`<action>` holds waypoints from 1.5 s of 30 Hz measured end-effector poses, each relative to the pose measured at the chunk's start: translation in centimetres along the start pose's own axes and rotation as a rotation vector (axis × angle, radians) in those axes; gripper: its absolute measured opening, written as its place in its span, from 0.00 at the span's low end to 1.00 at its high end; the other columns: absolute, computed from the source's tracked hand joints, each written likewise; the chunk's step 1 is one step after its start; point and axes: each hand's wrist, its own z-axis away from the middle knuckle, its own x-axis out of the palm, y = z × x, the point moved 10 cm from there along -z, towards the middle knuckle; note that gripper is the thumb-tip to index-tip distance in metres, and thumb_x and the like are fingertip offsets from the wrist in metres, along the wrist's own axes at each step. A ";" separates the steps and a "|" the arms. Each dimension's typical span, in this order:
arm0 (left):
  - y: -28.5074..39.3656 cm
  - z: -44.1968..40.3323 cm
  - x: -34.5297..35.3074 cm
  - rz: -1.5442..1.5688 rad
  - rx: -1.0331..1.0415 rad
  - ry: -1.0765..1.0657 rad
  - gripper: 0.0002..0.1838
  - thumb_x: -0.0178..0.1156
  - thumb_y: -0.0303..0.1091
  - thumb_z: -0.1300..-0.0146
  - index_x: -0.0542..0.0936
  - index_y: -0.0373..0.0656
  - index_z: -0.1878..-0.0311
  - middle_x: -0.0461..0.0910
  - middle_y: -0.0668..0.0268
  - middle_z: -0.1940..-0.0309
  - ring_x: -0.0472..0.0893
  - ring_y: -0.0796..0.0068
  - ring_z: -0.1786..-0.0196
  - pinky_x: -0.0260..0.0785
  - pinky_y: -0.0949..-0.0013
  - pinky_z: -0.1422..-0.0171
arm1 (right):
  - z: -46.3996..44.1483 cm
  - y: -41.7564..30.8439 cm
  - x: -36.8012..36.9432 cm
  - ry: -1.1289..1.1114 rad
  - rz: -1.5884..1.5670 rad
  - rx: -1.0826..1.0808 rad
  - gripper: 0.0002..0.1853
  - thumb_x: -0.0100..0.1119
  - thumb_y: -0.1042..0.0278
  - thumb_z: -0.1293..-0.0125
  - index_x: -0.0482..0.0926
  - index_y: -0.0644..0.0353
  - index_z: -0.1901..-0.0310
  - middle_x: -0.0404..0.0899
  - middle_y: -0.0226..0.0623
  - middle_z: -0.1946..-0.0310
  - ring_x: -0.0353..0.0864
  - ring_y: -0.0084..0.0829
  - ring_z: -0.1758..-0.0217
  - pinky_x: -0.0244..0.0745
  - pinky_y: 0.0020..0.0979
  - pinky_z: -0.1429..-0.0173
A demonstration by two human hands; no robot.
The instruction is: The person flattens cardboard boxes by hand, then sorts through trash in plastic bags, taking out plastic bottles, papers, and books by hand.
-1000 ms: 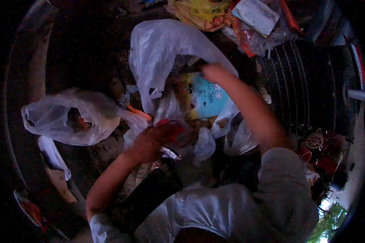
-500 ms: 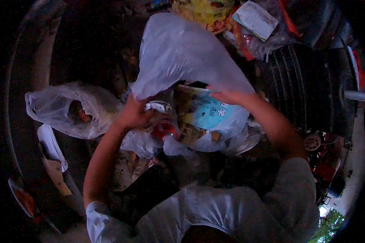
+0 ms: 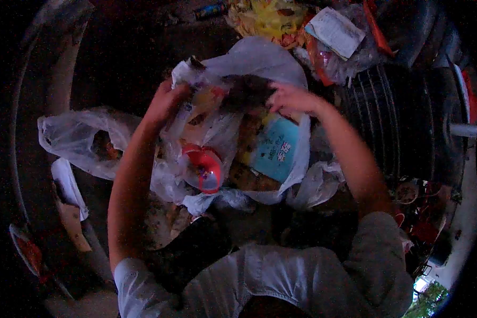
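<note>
My left hand [image 3: 167,106] is closed at the left side of an open white plastic bag [image 3: 267,58], with a crumpled white piece [image 3: 184,73] sticking up from its fingers. My right hand [image 3: 297,100] is over the bag's right side, its slightly blurred fingers apart and loosely bent, with nothing visible in them. Inside the bag lies a blue booklet [image 3: 278,148] with printed characters, on brownish, cardboard-like material. To its left, a red, round plastic item [image 3: 202,168] sits among clear plastic. A dark area between my hands is too dim to make out.
Another clear plastic bag [image 3: 79,138] lies at the left, near white paper [image 3: 69,183]. Ribbed black tyre-like objects [image 3: 392,116] stand at the right. Behind are a yellow bag [image 3: 273,21] and a paper booklet [image 3: 335,32] on plastic wrapping.
Both hands have moved away from me, and the white piece rose with my left hand. The bag's raised far side has sunk, showing more of the red item and the booklet.
</note>
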 end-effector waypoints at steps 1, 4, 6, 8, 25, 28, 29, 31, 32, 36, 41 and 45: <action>0.7 -0.2 0.1 0.004 0.012 0.015 0.15 0.48 0.33 0.51 0.72 0.34 0.61 0.75 0.66 0.68 0.73 0.76 0.66 0.64 0.73 0.59 | 0.1 -1.4 -0.7 0.052 -0.111 -0.027 0.25 0.51 0.67 0.46 0.60 0.64 0.46 0.71 0.39 0.58 0.74 0.32 0.59 0.70 0.33 0.55; 2.5 -1.1 0.4 -0.097 0.080 0.035 0.15 0.47 0.33 0.52 0.72 0.34 0.63 0.75 0.66 0.70 0.73 0.75 0.66 0.64 0.72 0.59 | 0.1 -4.7 -2.5 0.159 -0.414 -0.167 0.19 0.48 0.68 0.43 0.63 0.63 0.49 0.71 0.39 0.57 0.73 0.30 0.58 0.71 0.33 0.55; 3.1 -1.9 0.9 -0.309 0.175 0.027 0.15 0.48 0.33 0.53 0.72 0.34 0.63 0.75 0.64 0.69 0.73 0.74 0.66 0.64 0.72 0.58 | -0.6 -5.7 -4.1 0.254 -0.532 -0.307 0.17 0.47 0.69 0.43 0.64 0.63 0.51 0.70 0.38 0.56 0.73 0.29 0.58 0.71 0.32 0.56; 4.3 -0.5 3.8 -0.381 0.395 -0.085 0.17 0.53 0.32 0.57 0.73 0.35 0.62 0.75 0.59 0.65 0.74 0.66 0.62 0.65 0.69 0.55 | -0.8 -5.7 -4.6 0.316 -0.516 -0.309 0.16 0.47 0.70 0.43 0.65 0.63 0.52 0.71 0.38 0.57 0.74 0.29 0.59 0.72 0.31 0.57; -6.3 -2.1 5.7 -1.717 0.214 -0.295 0.26 0.57 0.55 0.58 0.77 0.44 0.61 0.75 0.62 0.61 0.72 0.66 0.54 0.64 0.66 0.50 | -1.8 -3.1 4.1 0.333 0.793 -0.277 0.22 0.54 0.68 0.51 0.70 0.40 0.51 0.75 0.40 0.62 0.75 0.43 0.63 0.72 0.40 0.62; -5.6 -2.4 4.3 -1.715 0.216 -0.224 0.26 0.57 0.54 0.58 0.77 0.42 0.61 0.75 0.60 0.60 0.72 0.66 0.54 0.63 0.66 0.49 | -2.6 -2.1 3.9 0.367 0.855 -0.173 0.16 0.51 0.65 0.48 0.72 0.48 0.54 0.75 0.43 0.67 0.75 0.45 0.65 0.71 0.42 0.62; -5.7 -2.6 3.9 -1.725 0.211 -0.221 0.27 0.57 0.53 0.58 0.76 0.41 0.61 0.74 0.60 0.60 0.72 0.65 0.54 0.63 0.66 0.49 | -2.8 -1.7 3.8 0.378 0.876 -0.147 0.15 0.50 0.64 0.47 0.73 0.52 0.56 0.75 0.44 0.69 0.74 0.45 0.66 0.70 0.43 0.62; -6.1 -3.5 3.0 -1.758 0.247 -0.207 0.27 0.57 0.52 0.58 0.76 0.41 0.59 0.74 0.59 0.59 0.72 0.65 0.54 0.62 0.65 0.48 | -2.1 -1.6 4.7 0.270 0.914 -0.107 0.11 0.54 0.64 0.50 0.73 0.57 0.65 0.74 0.42 0.66 0.73 0.44 0.62 0.69 0.40 0.60; -6.2 -3.8 2.5 -1.763 0.297 -0.168 0.27 0.57 0.52 0.58 0.75 0.40 0.59 0.74 0.59 0.59 0.72 0.65 0.53 0.62 0.65 0.47 | -1.6 -1.4 5.1 0.216 0.933 -0.089 0.10 0.56 0.64 0.52 0.72 0.60 0.70 0.73 0.41 0.64 0.72 0.43 0.59 0.69 0.39 0.59; -9.5 -5.0 -0.6 -1.799 0.277 -0.098 0.25 0.57 0.50 0.57 0.75 0.42 0.59 0.74 0.59 0.60 0.72 0.63 0.53 0.62 0.64 0.48 | 2.7 -0.4 8.4 -0.080 1.103 -0.478 0.10 0.57 0.64 0.52 0.74 0.57 0.67 0.73 0.36 0.66 0.71 0.39 0.58 0.68 0.34 0.56; -8.1 -3.6 -1.4 -1.700 -0.053 -0.313 0.22 0.57 0.48 0.56 0.76 0.41 0.62 0.75 0.58 0.61 0.73 0.62 0.55 0.65 0.63 0.51 | 10.6 -4.4 2.7 -0.010 0.906 -0.466 0.15 0.59 0.72 0.56 0.76 0.58 0.62 0.74 0.35 0.67 0.72 0.37 0.59 0.68 0.32 0.56; -7.6 -3.9 -0.9 -1.601 0.251 -0.187 0.20 0.59 0.43 0.57 0.76 0.41 0.62 0.74 0.57 0.61 0.74 0.60 0.57 0.66 0.64 0.52 | 15.1 -1.5 -6.1 0.359 0.381 -0.133 0.10 0.58 0.73 0.53 0.76 0.60 0.65 0.75 0.31 0.67 0.72 0.23 0.62 0.67 0.26 0.60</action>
